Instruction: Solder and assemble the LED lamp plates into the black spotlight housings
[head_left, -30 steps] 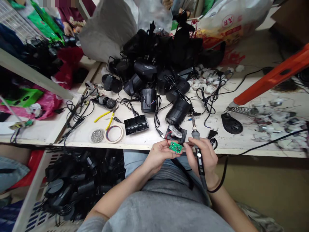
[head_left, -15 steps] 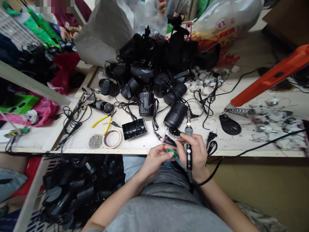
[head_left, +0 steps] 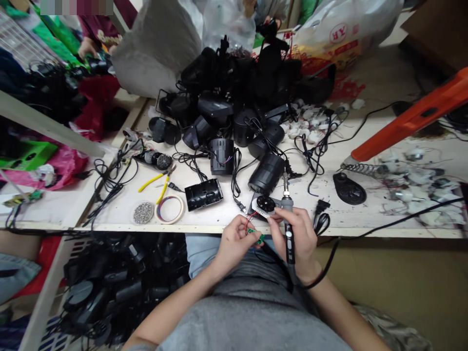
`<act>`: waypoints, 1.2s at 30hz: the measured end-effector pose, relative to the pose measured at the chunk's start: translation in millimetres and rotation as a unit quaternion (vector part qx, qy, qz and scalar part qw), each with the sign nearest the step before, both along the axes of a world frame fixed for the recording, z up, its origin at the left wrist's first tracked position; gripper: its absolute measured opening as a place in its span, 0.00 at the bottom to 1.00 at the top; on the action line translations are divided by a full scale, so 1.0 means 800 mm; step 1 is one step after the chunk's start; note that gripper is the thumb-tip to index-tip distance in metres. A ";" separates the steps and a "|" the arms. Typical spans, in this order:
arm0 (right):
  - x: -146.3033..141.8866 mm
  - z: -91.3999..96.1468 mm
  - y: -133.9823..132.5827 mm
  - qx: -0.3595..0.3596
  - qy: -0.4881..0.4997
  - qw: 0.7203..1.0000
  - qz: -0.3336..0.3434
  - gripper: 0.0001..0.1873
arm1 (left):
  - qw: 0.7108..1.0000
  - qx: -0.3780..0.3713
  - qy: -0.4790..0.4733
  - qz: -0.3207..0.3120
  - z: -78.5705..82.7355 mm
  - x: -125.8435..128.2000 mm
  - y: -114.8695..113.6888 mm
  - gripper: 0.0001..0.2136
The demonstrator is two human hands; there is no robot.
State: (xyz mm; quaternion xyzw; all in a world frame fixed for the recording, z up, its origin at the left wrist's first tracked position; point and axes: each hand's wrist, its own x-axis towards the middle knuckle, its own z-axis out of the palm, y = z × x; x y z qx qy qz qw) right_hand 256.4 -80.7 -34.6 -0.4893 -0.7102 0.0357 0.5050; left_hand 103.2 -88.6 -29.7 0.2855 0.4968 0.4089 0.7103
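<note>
My left hand (head_left: 234, 242) pinches a small green circuit board (head_left: 256, 237) at the table's front edge. Thin red wires (head_left: 250, 218) run up from the board toward a white part with a round black disc (head_left: 265, 203). My right hand (head_left: 298, 239) grips a soldering iron (head_left: 289, 234), its metal tip pointing up and away from me. Thumb and index finger of that hand also touch the edge of the white part. Just beyond stands a black cylindrical housing (head_left: 266, 173).
Black housings (head_left: 215, 105) are heaped behind. Yellow-handled pliers (head_left: 157, 184), a tape roll (head_left: 170, 209) and a dish of screws (head_left: 143, 213) lie left. An orange arm (head_left: 409, 119) slants in from the right over white motor parts (head_left: 417, 180). A co-worker's hand (head_left: 87, 48) shows far left.
The disc part has tilted so more of its face shows. My left hand and the circuit board have shifted slightly left and down, apart from the disc. The soldering iron stays in my right hand.
</note>
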 end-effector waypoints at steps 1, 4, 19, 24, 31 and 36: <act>0.000 -0.001 -0.001 0.000 -0.001 1.000 0.001 0.22 | 1.000 0.011 0.010 0.018 -0.001 0.001 -0.002 0.23; 0.001 -0.001 -0.001 0.002 0.002 1.000 0.000 0.21 | 0.996 0.049 0.047 0.051 -0.001 0.002 -0.007 0.23; 0.002 -0.003 0.000 0.005 -0.001 1.000 0.013 0.21 | 0.965 0.185 0.181 -0.034 -0.001 -0.007 -0.010 0.14; 0.002 -0.006 0.000 0.003 -0.009 1.000 0.010 0.20 | 0.966 0.189 0.174 -0.035 -0.008 -0.007 -0.011 0.13; 0.004 -0.007 0.001 0.002 -0.019 1.000 0.007 0.20 | 0.969 0.193 0.151 -0.026 -0.016 -0.004 -0.012 0.14; 0.005 -0.007 0.002 0.007 -0.023 1.000 0.004 0.20 | 0.974 0.178 0.140 -0.021 -0.014 -0.004 -0.011 0.16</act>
